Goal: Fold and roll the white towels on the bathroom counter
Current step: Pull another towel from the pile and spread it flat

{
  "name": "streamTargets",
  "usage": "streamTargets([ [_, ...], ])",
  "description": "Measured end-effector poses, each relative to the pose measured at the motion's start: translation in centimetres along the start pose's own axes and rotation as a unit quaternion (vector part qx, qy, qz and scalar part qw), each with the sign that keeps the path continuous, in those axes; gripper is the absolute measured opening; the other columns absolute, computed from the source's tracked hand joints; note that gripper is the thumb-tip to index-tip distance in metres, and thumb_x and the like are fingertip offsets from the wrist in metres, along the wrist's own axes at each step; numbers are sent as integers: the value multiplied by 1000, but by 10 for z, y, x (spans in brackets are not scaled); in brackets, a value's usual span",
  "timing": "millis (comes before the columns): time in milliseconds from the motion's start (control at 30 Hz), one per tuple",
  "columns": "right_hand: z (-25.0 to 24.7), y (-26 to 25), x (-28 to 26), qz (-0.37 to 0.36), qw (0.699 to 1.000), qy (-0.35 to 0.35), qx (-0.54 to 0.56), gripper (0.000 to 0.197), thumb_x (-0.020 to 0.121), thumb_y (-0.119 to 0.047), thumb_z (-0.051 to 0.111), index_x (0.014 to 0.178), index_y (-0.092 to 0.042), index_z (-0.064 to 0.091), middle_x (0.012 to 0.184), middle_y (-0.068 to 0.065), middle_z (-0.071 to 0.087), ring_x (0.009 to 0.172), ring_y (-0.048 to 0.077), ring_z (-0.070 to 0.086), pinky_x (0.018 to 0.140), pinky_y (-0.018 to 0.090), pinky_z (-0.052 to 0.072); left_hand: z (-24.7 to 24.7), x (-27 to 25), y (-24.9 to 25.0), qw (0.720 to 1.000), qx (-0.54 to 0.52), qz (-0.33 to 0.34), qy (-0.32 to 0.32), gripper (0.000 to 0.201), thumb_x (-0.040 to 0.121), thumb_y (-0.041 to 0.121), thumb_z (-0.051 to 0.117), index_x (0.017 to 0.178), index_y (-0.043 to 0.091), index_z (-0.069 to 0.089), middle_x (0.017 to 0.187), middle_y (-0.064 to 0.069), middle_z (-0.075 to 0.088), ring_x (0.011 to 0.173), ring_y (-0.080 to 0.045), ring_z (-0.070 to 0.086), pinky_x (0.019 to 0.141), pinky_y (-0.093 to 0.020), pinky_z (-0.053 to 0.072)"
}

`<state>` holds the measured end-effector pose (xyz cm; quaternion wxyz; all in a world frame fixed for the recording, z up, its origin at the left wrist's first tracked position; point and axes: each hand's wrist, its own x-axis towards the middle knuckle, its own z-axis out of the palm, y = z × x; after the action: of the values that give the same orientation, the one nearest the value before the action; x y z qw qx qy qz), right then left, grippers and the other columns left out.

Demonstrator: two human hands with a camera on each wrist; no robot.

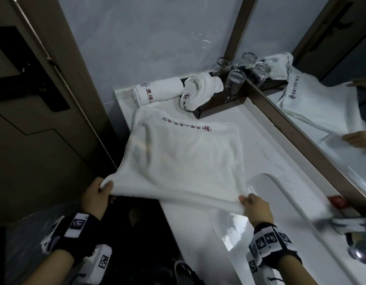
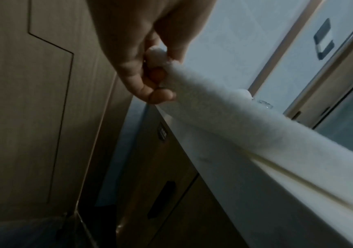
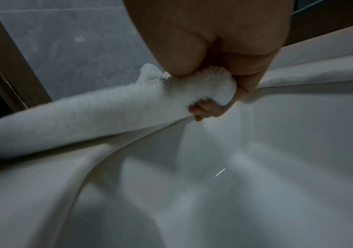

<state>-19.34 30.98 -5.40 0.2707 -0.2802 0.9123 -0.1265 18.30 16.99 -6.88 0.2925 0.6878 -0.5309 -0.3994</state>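
Observation:
A white towel (image 1: 184,159) with red lettering lies spread over the white counter (image 1: 260,136), its near edge lifted off the counter's front. My left hand (image 1: 100,189) pinches its near left corner, out past the counter's edge. My right hand (image 1: 249,202) grips the near right corner by the sink. In the left wrist view my left hand (image 2: 150,72) curls round the towel (image 2: 224,117) corner. In the right wrist view my right hand (image 3: 213,94) clutches the bunched towel (image 3: 75,120) above the basin. A rolled towel (image 1: 157,92) and a crumpled towel (image 1: 200,90) sit at the back.
A dark tray (image 1: 221,101) at the back holds upturned glasses (image 1: 235,81). The sink basin (image 1: 280,212) lies to the right, with a tap (image 1: 359,249) at its far side. A mirror (image 1: 332,89) runs along the right. A wooden door (image 1: 34,99) stands at the left.

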Motion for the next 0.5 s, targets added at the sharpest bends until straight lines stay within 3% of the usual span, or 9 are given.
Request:
streamTargets([
  [67, -1, 1, 0, 5, 999, 19, -31, 31, 93, -33, 46, 70, -13, 47, 71, 7, 54, 72, 29, 51, 62, 30, 35, -2, 3, 1, 999, 54, 5, 6, 19, 90, 13, 53, 75, 1, 50, 70, -23, 57, 70, -32, 55, 61, -35, 35],
  [133, 3, 2, 0, 4, 1000, 12, -20, 30, 92, -29, 46, 67, -13, 43, 71, 10, 54, 70, 30, 50, 61, 31, 37, 2, 2, -2, 995, 97, 5, -6, 15, 89, 12, 53, 80, 0, 49, 74, -26, 58, 71, -35, 56, 63, -36, 36],
  [233, 6, 2, -3, -3, 1000, -22, -16, 27, 88, -19, 48, 64, -16, 37, 81, 17, 56, 78, 31, 47, 69, 35, 39, 11, -2, -11, 994, 99, -18, -50, 10, 87, 7, 53, 94, 9, 46, 81, -21, 58, 70, -34, 56, 63, -34, 38],
  [300, 5, -3, -8, -29, 999, -4, -31, 10, 88, -12, 48, 79, -7, 50, 91, 22, 60, 85, 34, 51, 75, 38, 41, 15, 0, -16, 989, 100, -46, -94, 29, 85, 2, 54, 112, 8, 43, 94, -19, 58, 81, -37, 58, 70, -34, 39],
  [333, 6, -6, -9, -49, 997, 23, -48, 12, 89, -8, 48, 93, 1, 55, 98, 25, 61, 91, 37, 52, 79, 40, 40, 17, 3, -16, 985, 115, -54, -114, 37, 85, 1, 54, 119, 5, 41, 101, -20, 58, 89, -38, 57, 74, -35, 39],
  [433, 7, -20, -11, -98, 989, 73, -84, 34, 87, 3, 48, 120, 13, 48, 118, 30, 54, 106, 43, 49, 90, 42, 31, 25, 10, -7, 977, 164, -37, -131, 48, 81, -3, 57, 126, 0, 39, 123, -27, 46, 110, -42, 47, 90, -42, 39],
  [500, 7, -32, -11, -120, 986, 63, -102, 43, 87, 2, 46, 129, 10, 41, 127, 27, 48, 114, 39, 45, 95, 40, 28, 28, 16, 7, 978, 186, -2, -94, 48, 79, -3, 59, 124, 0, 42, 129, -29, 36, 117, -44, 39, 100, -46, 35],
])
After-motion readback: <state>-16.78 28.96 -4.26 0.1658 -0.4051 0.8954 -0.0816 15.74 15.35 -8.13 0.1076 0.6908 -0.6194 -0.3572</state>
